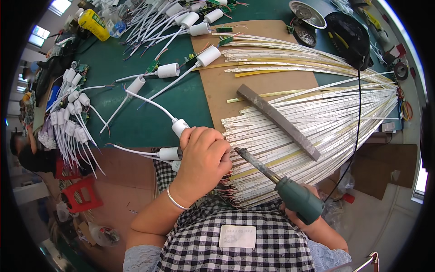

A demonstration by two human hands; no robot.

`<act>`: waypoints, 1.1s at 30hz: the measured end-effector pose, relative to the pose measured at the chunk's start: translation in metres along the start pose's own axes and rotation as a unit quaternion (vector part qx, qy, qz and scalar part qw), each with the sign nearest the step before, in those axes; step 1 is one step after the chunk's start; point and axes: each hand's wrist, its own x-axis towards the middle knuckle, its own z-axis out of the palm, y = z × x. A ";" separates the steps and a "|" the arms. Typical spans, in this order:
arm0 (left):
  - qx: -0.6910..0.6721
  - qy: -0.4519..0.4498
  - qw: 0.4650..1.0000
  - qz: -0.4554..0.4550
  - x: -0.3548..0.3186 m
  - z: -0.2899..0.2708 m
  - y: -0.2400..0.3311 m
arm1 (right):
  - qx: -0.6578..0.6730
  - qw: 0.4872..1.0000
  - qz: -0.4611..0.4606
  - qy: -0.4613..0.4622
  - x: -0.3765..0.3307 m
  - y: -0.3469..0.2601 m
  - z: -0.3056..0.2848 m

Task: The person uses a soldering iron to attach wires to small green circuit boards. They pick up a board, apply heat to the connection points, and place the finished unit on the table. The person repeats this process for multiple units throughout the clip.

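My left hand [205, 154] is closed in a pinch by the near-left ends of a fan of white LED strips [281, 140]. What lies between its fingertips is hidden. Against its knuckles sits a white cylindrical end cap [180, 126] with a white cable. Another white cap [168, 153] lies beside that hand. My right hand [293, 217] is wrapped round the green handle of a soldering iron [299, 199]. The iron's dark tip points left, close to my left fingers, above the strip ends. A grey metal bar [278, 122] lies across the strips.
More white caps with cables and green circuit boards lie along the far edge [190, 20] and at left [70, 115]. A metal dish [308, 14], a black mesh-like case [348, 38] and a yellow bottle [94, 25] stand at the back. A black cord [359, 109] crosses the strips.
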 end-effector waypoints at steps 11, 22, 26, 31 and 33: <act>0.004 -0.013 1.000 0.002 0.000 0.000 -0.001 | -0.053 0.999 0.000 0.002 -0.004 0.004 0.000; 0.010 -0.009 1.000 0.010 0.002 -0.001 -0.001 | 0.121 0.986 0.089 0.067 -0.012 0.008 -0.002; 0.011 -0.014 1.000 0.009 0.003 -0.002 -0.001 | 0.095 0.993 0.064 0.015 -0.010 0.011 -0.008; 0.015 -0.020 1.000 0.012 0.004 -0.002 0.000 | 0.157 0.984 0.059 0.060 -0.011 0.017 -0.003; 0.020 -0.025 0.999 0.013 0.005 -0.003 0.001 | 0.179 0.980 0.058 0.070 -0.011 0.019 -0.002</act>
